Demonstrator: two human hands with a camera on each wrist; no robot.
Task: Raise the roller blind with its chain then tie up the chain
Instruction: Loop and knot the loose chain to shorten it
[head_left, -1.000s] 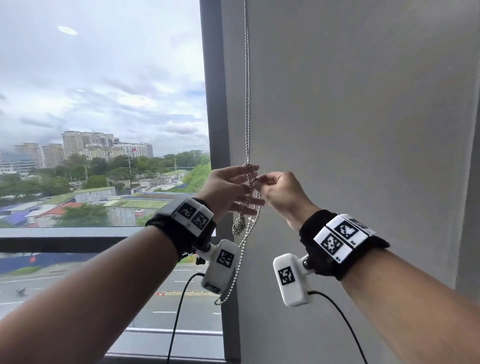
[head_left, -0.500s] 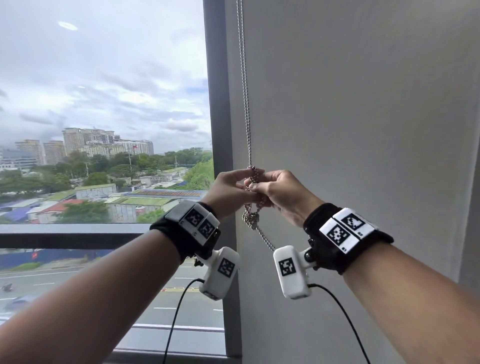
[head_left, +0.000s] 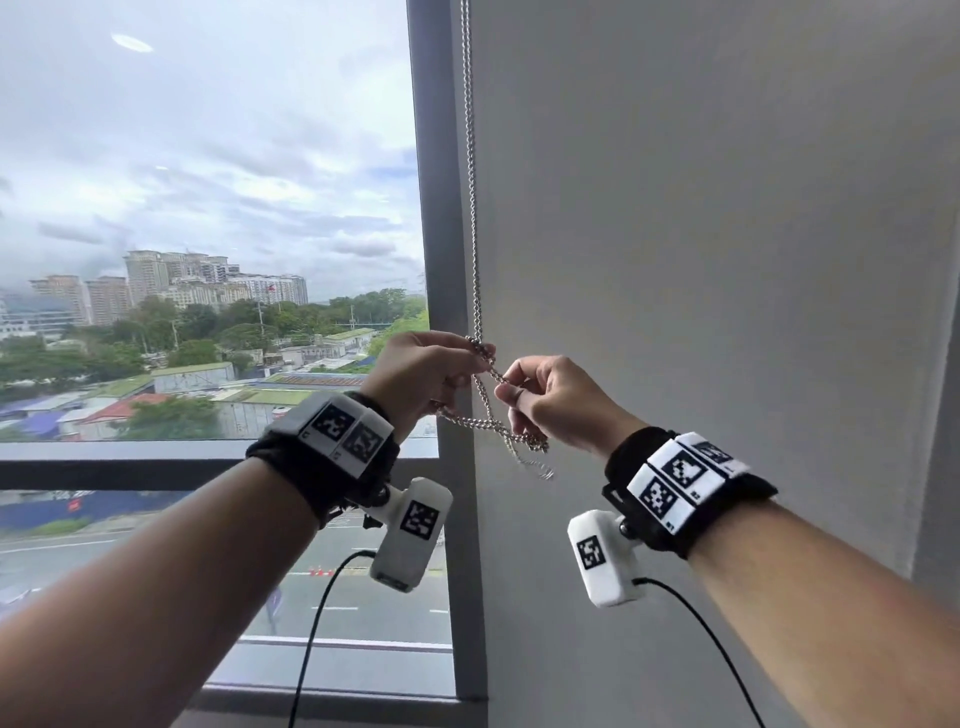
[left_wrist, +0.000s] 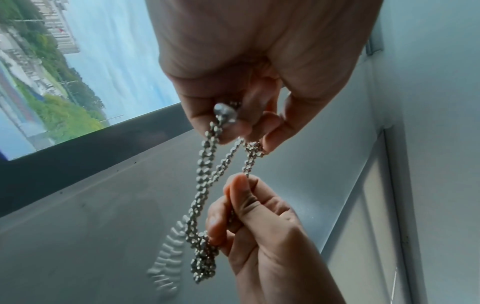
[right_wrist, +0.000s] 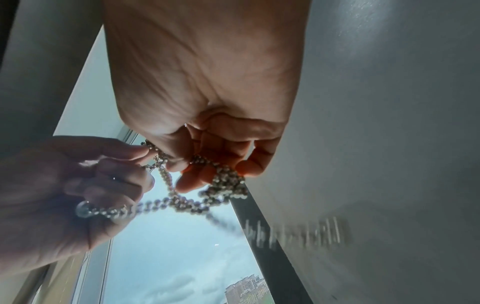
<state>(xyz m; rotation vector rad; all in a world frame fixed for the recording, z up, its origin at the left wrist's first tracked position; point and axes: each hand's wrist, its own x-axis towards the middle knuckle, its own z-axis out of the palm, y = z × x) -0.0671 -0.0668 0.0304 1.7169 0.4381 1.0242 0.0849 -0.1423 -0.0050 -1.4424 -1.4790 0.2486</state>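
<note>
Both my hands are pinching the bead chain (head_left: 475, 208) right beside the window frame (head_left: 434, 208): left hand (head_left: 415, 379) and right hand (head_left: 556, 402) each gripping strands. No readable writing anywhere.

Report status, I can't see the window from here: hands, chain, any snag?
Left hand and right hand both pinch the chain. Chain looped between them, knot not drawn tight. Loose end blurred; no snag visible.
</note>
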